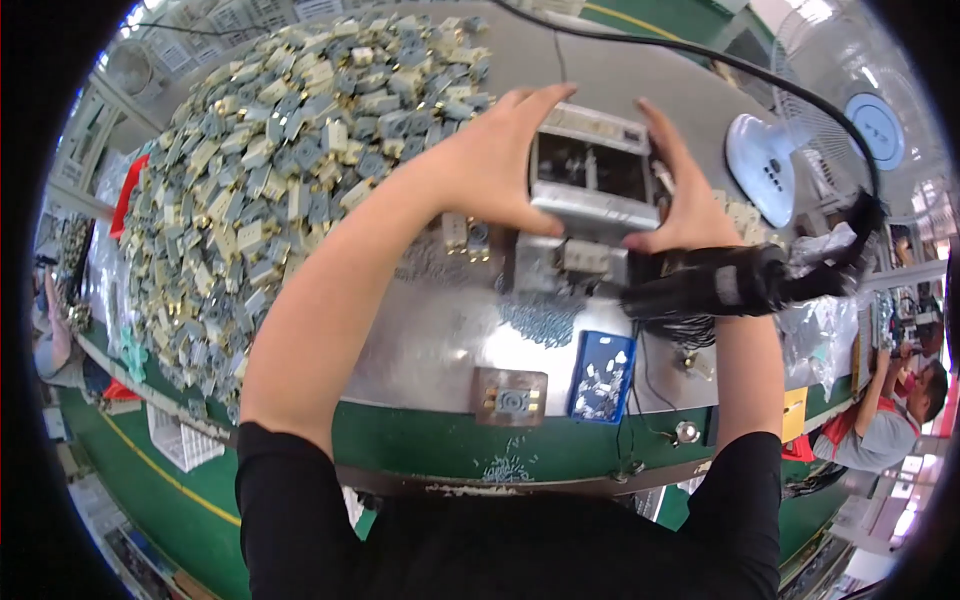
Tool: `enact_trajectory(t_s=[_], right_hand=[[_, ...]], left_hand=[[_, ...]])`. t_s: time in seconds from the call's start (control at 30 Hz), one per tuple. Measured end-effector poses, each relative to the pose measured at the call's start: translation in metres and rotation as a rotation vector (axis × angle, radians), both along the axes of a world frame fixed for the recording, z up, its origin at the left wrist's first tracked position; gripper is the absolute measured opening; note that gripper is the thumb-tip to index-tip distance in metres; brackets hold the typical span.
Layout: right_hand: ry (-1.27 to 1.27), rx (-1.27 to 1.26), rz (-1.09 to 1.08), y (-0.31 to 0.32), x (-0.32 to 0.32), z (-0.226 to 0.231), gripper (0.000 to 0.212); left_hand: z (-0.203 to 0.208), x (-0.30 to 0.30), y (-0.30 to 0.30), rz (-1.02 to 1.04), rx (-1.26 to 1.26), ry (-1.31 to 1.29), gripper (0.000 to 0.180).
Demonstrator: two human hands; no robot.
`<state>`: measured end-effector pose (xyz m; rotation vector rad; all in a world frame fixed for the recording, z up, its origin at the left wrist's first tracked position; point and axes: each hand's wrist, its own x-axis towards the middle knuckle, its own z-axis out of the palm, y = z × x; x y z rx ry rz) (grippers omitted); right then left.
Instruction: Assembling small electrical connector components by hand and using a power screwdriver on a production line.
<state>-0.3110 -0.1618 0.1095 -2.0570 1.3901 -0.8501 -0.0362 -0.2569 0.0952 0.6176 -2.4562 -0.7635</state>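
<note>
Both my hands are at a silver metal box (600, 205) with two dark windows, which sits at the middle of the metal table. My left hand (488, 160) curves round its left side, thumb low and fingers at the far edge. On the opposite side my right hand (695, 205) cups it, partly covered by a black electric screwdriver (715, 285). Just nearer than the box is a small block fixture (585, 257) with a pale part on it. Loose small screws (545, 320) are heaped in front.
A big pile of grey and cream electrical modules (300, 150) fills the left. Nearer me are a blue tray (630, 350) of small metal parts and a module in a brown holder (484, 384). A white round-based stand (760, 165) is at right; a black cable (690, 50) arches overhead.
</note>
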Motion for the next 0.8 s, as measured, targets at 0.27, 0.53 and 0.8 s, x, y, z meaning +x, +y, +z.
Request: enact_trajectory(t_s=[0.27,0.53,0.8], right_hand=[[-0.123,-0.064,-0.096,-0.049,-0.054,0.007,0.138],[-0.049,-0.005,-0.095,-0.076,-0.049,0.005,0.136],[0.079,-0.069,-0.018,-0.087,-0.029,0.007,0.132]], left_hand=[[0.038,-0.048,-0.069,-0.217,-0.073,-0.026,0.100],[0.012,-0.059,-0.113,-0.141,-0.326,0.058,0.117],[0.029,-0.031,-0.103,-0.063,-0.107,-0.113,0.112]])
